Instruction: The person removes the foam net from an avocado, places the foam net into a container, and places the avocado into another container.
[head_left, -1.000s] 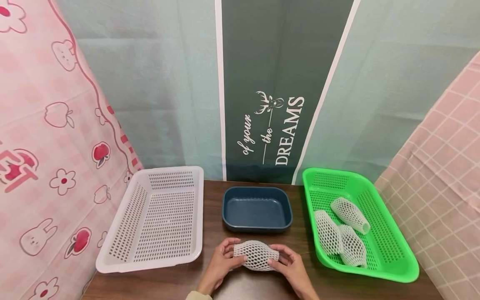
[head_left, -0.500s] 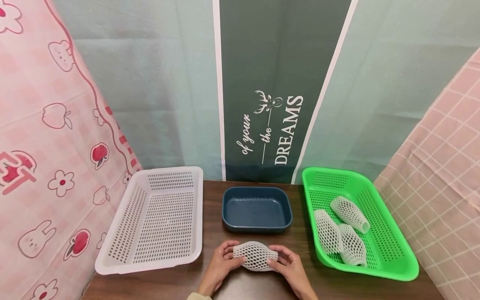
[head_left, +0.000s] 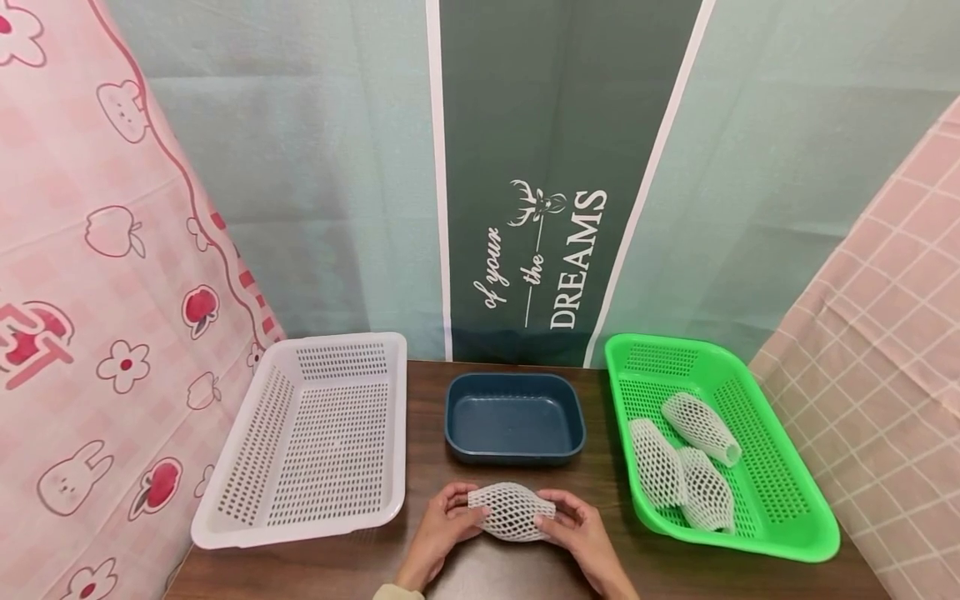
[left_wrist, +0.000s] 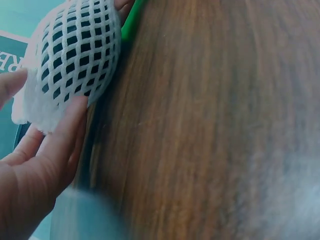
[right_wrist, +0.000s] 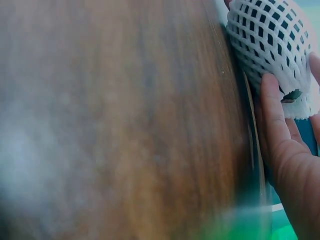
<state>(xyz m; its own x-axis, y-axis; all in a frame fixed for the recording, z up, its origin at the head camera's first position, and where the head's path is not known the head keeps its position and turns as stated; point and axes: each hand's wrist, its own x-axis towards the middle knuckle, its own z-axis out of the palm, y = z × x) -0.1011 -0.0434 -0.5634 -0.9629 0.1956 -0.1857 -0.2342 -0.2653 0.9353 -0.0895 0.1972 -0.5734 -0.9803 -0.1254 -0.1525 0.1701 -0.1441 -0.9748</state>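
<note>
A bulging white foam fruit net (head_left: 513, 515) lies crosswise between both hands, low in the middle of the head view. My left hand (head_left: 441, 527) pinches its left end, thumb on the near side and fingers behind. At the right end, my right hand (head_left: 583, 533) holds it the same way. Through the mesh of the foam net (left_wrist: 77, 55) something dark shows in the left wrist view. The right wrist view looks at the loose open end of the net (right_wrist: 295, 102), where a bit of the dark content peeks out; I cannot tell its kind.
A dark blue tray (head_left: 514, 457) stands just behind the hands on the brown wooden table (head_left: 300, 571). To the left is a white perforated basket (head_left: 397, 433). On the right, a green basket (head_left: 787, 467) holds 3 similar foam nets (head_left: 701, 429). Printed cloths hang around.
</note>
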